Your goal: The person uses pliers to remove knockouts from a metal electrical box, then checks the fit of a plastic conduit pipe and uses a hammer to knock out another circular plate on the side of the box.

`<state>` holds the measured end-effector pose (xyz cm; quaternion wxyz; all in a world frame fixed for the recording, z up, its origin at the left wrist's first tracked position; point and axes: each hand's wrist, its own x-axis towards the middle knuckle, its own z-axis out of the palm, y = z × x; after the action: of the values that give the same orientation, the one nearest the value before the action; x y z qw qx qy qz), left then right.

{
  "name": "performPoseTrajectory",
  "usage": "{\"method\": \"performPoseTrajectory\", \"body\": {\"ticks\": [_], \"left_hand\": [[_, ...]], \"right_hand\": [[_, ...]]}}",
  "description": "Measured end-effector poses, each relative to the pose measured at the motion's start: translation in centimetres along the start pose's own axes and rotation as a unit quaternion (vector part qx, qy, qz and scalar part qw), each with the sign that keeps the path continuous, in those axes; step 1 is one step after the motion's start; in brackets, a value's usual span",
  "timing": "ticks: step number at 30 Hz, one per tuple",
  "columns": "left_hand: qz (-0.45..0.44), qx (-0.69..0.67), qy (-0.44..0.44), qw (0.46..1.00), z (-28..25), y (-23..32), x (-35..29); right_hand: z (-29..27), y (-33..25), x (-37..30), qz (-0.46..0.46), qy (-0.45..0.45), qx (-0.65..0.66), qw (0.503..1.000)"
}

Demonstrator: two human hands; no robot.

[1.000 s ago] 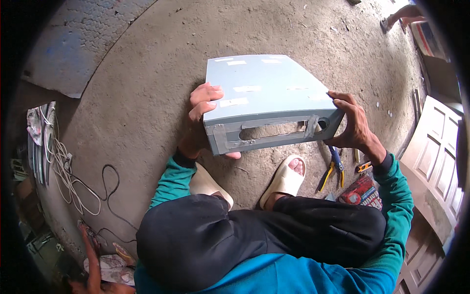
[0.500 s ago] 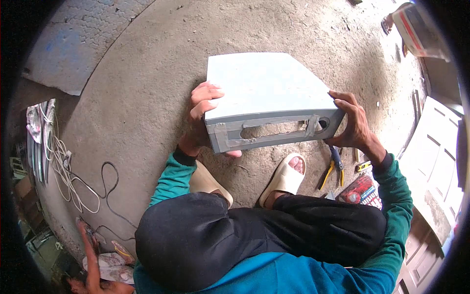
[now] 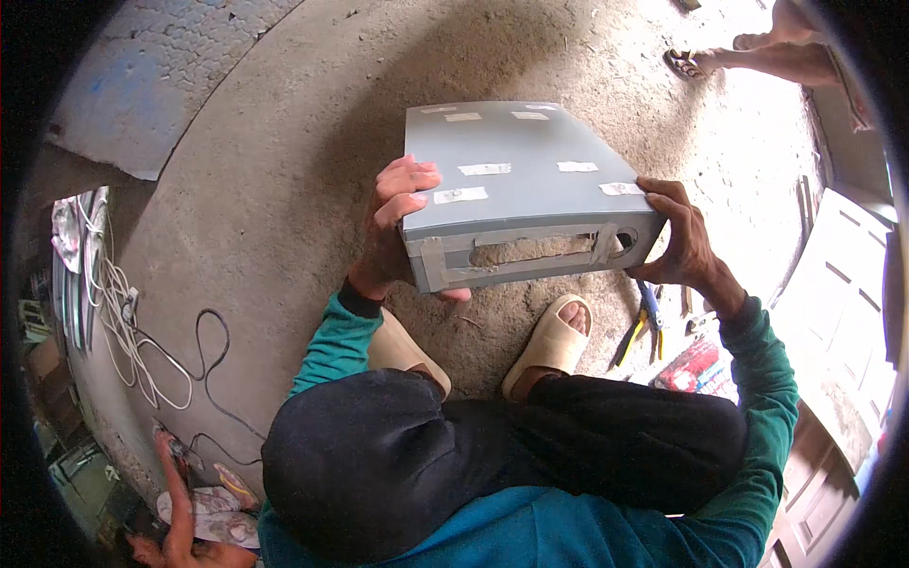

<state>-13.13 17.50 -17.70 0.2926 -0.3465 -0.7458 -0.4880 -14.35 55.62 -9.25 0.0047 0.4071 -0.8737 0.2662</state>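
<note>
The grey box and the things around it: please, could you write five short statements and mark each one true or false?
1. The left hand and right hand both hold the grey box. True.
2. The box's top is bare. False: pale strips are stuck on it.
3. The side facing the person has a long slot. True.
4. The pliers lie left of both feet. False: they lie right of the right sandal.
5. The person's trousers are dark. True.

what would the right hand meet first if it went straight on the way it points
The grey box, which the right hand, pointing leftward, touches at the box's right edge. A white tape strip on top seems next in line, though depth is unclear.
</note>
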Motion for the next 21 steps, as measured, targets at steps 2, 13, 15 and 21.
{"method": "performPoseTrajectory", "body": {"ticks": [2, 13, 15, 21], "left_hand": [[0.002, -0.002, 0.001, 1.000, 0.0, 0.1, 0.0], [0.027, -0.011, 0.022, 0.999, 0.4, -0.5, -0.7], [0.041, -0.006, 0.025, 0.999, 0.3, -1.0, -0.6], [-0.007, -0.031, 0.026, 0.999, -0.2, -1.3, 2.4]], "right_hand": [[0.0, -0.1, -0.1, 0.002, 0.002, -0.002, 1.000], [0.1, -0.9, -0.5, 0.031, 0.005, -0.021, 0.999], [-0.1, -1.6, 0.4, 0.040, 0.006, -0.018, 0.999], [-3.7, -1.2, 3.5, 0.042, 0.012, -0.026, 0.999]]}}
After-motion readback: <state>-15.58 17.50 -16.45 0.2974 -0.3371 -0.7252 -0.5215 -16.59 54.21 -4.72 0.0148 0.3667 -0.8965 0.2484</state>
